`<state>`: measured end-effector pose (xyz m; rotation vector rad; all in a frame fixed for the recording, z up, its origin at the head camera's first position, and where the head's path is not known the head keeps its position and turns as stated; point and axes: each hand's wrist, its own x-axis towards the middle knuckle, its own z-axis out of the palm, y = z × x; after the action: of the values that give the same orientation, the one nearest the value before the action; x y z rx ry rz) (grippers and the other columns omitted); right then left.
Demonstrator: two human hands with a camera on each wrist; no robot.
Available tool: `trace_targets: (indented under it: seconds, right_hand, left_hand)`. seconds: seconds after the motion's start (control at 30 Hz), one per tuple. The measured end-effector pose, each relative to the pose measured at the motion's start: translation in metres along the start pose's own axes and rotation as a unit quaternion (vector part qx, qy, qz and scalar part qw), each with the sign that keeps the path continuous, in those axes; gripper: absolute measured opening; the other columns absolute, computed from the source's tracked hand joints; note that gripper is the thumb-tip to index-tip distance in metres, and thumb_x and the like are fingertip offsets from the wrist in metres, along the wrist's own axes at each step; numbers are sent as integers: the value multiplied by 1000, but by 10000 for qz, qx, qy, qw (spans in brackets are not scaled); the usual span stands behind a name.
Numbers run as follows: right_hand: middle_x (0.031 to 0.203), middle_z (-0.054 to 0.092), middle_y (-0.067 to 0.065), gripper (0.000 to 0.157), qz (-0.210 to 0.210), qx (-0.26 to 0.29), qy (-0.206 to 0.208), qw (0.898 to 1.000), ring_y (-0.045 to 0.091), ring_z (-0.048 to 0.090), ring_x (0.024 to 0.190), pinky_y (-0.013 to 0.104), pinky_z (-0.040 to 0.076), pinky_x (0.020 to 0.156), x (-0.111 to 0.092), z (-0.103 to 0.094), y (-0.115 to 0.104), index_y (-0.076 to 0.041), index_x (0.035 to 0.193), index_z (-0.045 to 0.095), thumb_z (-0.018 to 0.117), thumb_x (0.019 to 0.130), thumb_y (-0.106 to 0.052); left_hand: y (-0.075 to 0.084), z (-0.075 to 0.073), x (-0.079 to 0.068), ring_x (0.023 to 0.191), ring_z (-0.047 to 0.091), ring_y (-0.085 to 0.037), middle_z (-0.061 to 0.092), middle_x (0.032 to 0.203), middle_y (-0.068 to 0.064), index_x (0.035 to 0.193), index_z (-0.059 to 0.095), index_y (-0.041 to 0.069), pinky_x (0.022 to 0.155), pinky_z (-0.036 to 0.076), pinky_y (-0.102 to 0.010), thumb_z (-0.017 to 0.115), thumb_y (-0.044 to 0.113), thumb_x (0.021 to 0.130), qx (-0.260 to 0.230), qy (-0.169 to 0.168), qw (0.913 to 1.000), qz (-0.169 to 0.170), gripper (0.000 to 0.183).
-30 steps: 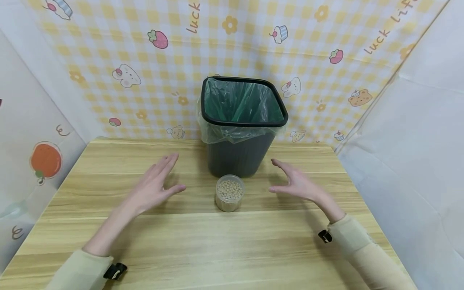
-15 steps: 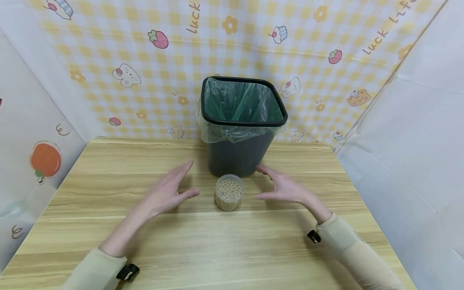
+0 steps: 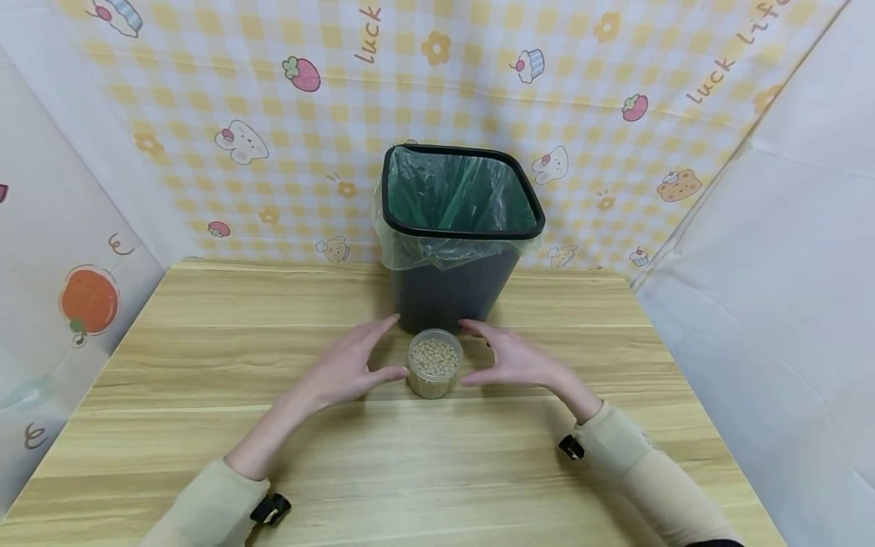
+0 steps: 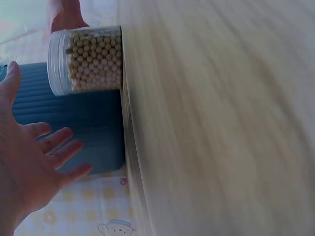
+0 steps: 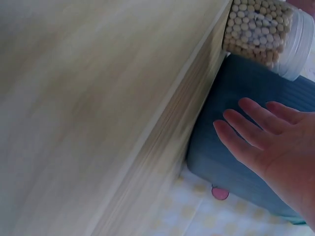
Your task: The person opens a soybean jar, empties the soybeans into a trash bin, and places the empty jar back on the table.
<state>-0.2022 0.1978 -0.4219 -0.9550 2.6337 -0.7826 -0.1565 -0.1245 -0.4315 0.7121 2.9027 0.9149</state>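
A clear plastic jar (image 3: 433, 366) filled with small pale beans or beads stands upright on the wooden table. My left hand (image 3: 349, 365) is just to its left, fingers spread and thumb apart, the thumb tip very near the jar's side. On the other side, my right hand (image 3: 514, 358) faces it the same way, its thumb tip close to the jar wall. In the left wrist view, a gap shows between the left hand (image 4: 29, 152) and the jar (image 4: 93, 59). The right wrist view likewise shows the right hand (image 5: 270, 142) apart from the jar (image 5: 263, 34).
Directly behind the jar stands a dark grey bin (image 3: 447, 285) with a black rim and a translucent green liner folded over it. A yellow checked cloth (image 3: 287, 152) hangs behind the wooden table (image 3: 424, 471). White sheets (image 3: 772, 281) close off both sides.
Both hands have moved inward, the left one rightward and the right one leftward, from wide apart to close on either side of the jar. Jar and bin have stayed in place.
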Motion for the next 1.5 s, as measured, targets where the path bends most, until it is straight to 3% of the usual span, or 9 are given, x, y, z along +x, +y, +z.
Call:
trace_targets:
  seconds: [0.33,0.63,0.93,1.1,1.5]
  right_hand:
    - [144,62,7,102,-152,-82,-170,9997,22,60,134,45,50,111,12,9,-10,-10,155,40,89,75,-51]
    - [142,62,3,99,-21,3,-249,9997,22,61,130,44,51,108,20,15,-16,-14,151,44,91,72,-52]
    - [135,66,4,88,86,273,-154,9995,23,63,126,45,51,106,26,22,-16,-15,142,51,93,70,-44]
    - [135,65,6,90,136,347,-182,9991,25,63,125,46,51,106,28,25,-16,-13,141,50,95,68,-40]
    - [128,68,3,86,7,639,54,9979,20,65,118,41,53,100,25,24,-20,-14,137,55,96,66,-39]
  left_hand:
    - [22,8,14,151,40,-38,40,164,-15,162,32,15,120,37,-59,71,69,84,-303,-384,9988,-6,102]
    - [28,17,24,147,45,-35,45,159,-16,161,32,8,117,41,-57,80,61,81,-555,-519,9971,89,106]
    - [30,25,29,141,50,-33,50,153,-15,157,36,7,114,45,-55,83,58,79,-606,-389,9972,202,105]
    - [30,29,31,136,54,-32,54,148,-16,155,39,4,112,47,-53,81,52,83,-564,-335,9976,200,96]
    - [38,23,27,130,58,-29,59,140,-14,150,46,4,109,48,-51,82,51,82,-619,-170,9977,235,90]
